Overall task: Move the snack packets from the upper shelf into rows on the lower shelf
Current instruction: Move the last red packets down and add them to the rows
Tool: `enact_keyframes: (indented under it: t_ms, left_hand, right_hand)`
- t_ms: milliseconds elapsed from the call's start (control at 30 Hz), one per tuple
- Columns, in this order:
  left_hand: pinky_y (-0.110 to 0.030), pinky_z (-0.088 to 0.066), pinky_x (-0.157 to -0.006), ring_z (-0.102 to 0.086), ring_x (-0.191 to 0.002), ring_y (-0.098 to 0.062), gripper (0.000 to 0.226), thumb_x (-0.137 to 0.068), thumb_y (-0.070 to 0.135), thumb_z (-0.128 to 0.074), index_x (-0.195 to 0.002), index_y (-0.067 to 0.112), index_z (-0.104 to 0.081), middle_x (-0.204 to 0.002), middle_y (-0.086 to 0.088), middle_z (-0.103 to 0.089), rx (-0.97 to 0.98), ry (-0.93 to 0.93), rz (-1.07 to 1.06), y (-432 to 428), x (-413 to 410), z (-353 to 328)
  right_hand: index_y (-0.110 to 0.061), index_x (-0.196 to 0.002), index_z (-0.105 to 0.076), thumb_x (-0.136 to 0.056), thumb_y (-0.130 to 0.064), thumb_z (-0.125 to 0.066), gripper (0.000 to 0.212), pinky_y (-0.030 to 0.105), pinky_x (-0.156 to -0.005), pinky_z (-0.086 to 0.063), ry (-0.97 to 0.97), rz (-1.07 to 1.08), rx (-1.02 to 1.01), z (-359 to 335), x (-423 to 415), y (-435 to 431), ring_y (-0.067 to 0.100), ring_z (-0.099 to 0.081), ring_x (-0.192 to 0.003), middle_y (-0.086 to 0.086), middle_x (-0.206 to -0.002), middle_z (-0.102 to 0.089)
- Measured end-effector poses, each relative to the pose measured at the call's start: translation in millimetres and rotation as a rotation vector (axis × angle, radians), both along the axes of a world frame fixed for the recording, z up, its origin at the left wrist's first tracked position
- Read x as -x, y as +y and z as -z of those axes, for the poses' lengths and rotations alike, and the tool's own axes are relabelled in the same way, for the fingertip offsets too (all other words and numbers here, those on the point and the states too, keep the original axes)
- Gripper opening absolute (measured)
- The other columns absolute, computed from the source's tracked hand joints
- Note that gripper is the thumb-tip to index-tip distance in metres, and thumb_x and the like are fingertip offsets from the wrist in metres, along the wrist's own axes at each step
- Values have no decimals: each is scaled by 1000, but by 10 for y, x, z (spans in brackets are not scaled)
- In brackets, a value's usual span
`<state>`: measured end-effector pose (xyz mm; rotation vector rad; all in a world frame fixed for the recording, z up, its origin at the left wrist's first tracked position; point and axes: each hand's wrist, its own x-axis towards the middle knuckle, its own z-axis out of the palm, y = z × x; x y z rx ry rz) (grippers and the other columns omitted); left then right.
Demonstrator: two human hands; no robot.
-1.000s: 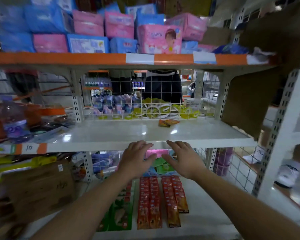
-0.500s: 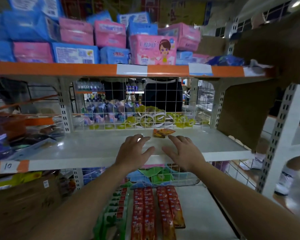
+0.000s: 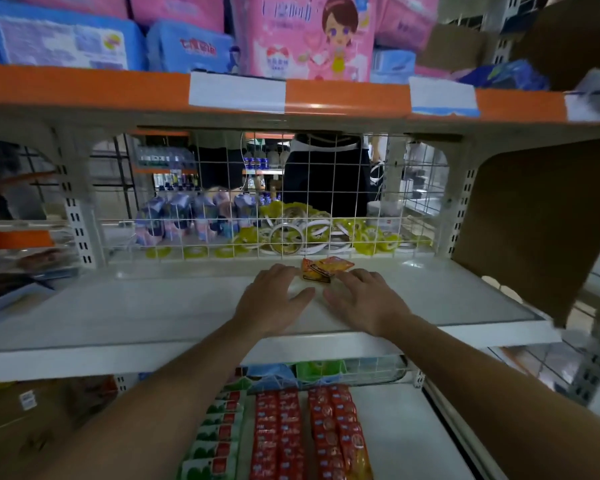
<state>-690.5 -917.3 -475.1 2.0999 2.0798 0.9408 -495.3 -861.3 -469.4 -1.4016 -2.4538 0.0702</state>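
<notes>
Your flat, empty left hand (image 3: 274, 299) and right hand (image 3: 364, 301), fingers spread, bracket the small orange foil snack packets (image 3: 321, 270), which lie crosswise just ahead, equally near both.

1. Topmost tier: pink pack (image 3: 309, 36) with cartoon girl, blue pack (image 3: 191, 46) just beside it.
2. Orange edge strip (image 3: 343, 95) carries white labels (image 3: 237, 91).
3. Yellow tape rolls (image 3: 286, 237) behind wire grid (image 3: 281, 188).
4. Cardboard sheet (image 3: 534, 220) at right.
</notes>
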Motion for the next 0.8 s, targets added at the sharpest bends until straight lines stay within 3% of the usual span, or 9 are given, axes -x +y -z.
enact_keyframes:
  t_ms: [67, 167, 267, 367, 500, 567, 667, 800]
  left_hand:
    - [-39, -42, -104, -46, -130, -21, 53, -94, 55, -56, -138, 24, -53, -141, 2, -50, -3, -59, 2, 172, 23, 15]
    - [-37, -44, -103, -51, -127, -23, 50, -93, 42, -63, -136, 18, -55, -138, -4, -54, 0, -110, -22, 404, 12, 41]
    - [-35, -44, -101, -53, -125, -26, 55, -92, 36, -66, -138, 11, -52, -137, -10, -57, 33, -166, -103, 650, -9, 78]
    - [-38, -47, -99, -54, -124, -31, 74, -88, 57, -64, -139, 6, -49, -138, -15, -56, 153, -181, -189, 876, -4, 106]
    - [-39, -41, -103, -43, -132, -36, 97, -80, 80, -51, -142, 6, -48, -145, -19, -46, 231, 47, -261, 1041, -33, 165]
    - [-40, -40, -102, -39, -132, -38, 95, -79, 83, -46, -141, 11, -51, -144, -18, -43, 248, 127, -269, 1073, -45, 189]
    - [-40, -41, -101, -39, -130, -38, 84, -79, 82, -50, -136, 21, -57, -140, -16, -45, 254, 109, -250, 1088, -32, 189]
    - [-38, -43, -104, -45, -127, -31, 56, -75, 60, -73, -122, 29, -68, -128, -4, -60, 252, -161, -211, 1043, -1, 129]
  right_hand:
    - [-26, -148, -40, -60, -96, 19, 127, 46, -114, -30, -19, 11, -13, 87, 52, 251, 32, -37, -138, 6, -153, -44]
    - [-31, -147, -38, -72, -93, -2, 104, 49, -113, -33, 61, 54, 14, 76, 83, 372, 30, -36, -139, 2, -153, -40]
    - [-27, -150, -34, -88, -77, -21, 81, 51, -113, -32, 56, 82, 79, 96, 124, 502, 34, -34, -138, 6, -154, -36]
    - [-26, -150, -32, -94, -68, -22, 71, 53, -111, -30, 17, 131, 100, 130, 186, 646, 37, -32, -138, 7, -157, -33]
    - [-25, -150, -32, -102, -58, -25, 59, 52, -108, -27, 2, 159, 81, 192, 246, 756, 38, -31, -137, 5, -159, -31]
    - [-31, -151, -32, -101, -61, -21, 59, 52, -108, -26, -21, 157, 84, 226, 252, 778, 38, -28, -138, 2, -160, -29]
    - [-36, -141, -47, -99, -66, -16, 60, 53, -105, -28, -57, 178, 75, 260, 259, 793, 37, -30, -134, 3, -152, -40]
    - [-27, -130, -61, -100, -63, -21, 61, 51, -103, -32, 32, 205, 38, 262, 247, 756, 36, -37, -127, 8, -139, -50]
